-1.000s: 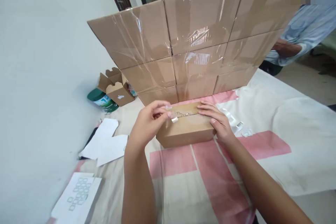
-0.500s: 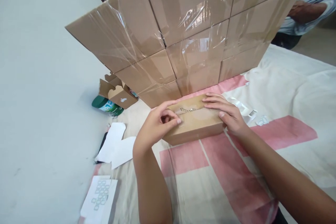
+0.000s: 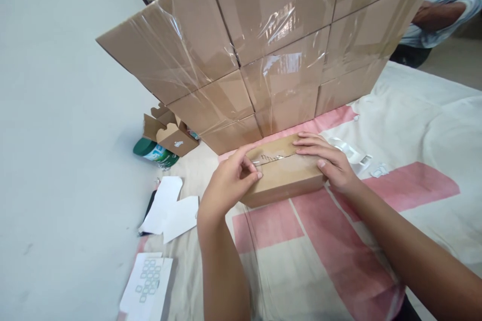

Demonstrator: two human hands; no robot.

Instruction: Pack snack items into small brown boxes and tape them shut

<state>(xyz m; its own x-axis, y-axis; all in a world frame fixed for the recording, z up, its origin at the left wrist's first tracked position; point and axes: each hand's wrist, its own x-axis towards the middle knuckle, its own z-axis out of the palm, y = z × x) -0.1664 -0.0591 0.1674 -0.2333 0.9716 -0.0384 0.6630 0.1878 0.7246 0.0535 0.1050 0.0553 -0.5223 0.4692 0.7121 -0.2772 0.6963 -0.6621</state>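
A closed brown cardboard box [image 3: 289, 173] lies on the cloth in front of me. A strip of clear tape [image 3: 273, 158], wrinkled and shiny, runs along the seam on its top. At the box's left end, my left hand [image 3: 228, 178] is closed, its fingers curled at the tape's end and the thumb resting on the box top. Part of the tape behind those fingers is hidden. My right hand [image 3: 329, 158] lies over the right end of the box with its fingers stretched out flat on the top and the thumb nearer the front edge.
Behind the box rises a wall of taped cartons [image 3: 282, 80]. To the right lies a white tape dispenser [image 3: 352, 155]. White paper pieces [image 3: 175, 210], a printed sheet [image 3: 146, 281], a green tub [image 3: 152, 153] and an open carton [image 3: 175, 135] lie leftward. A person [image 3: 444, 15] stands at upper right.
The whole view has shifted slightly, so things sit a little farther right. Both hands keep about the same places on the box, and the left fingers have moved only slightly.
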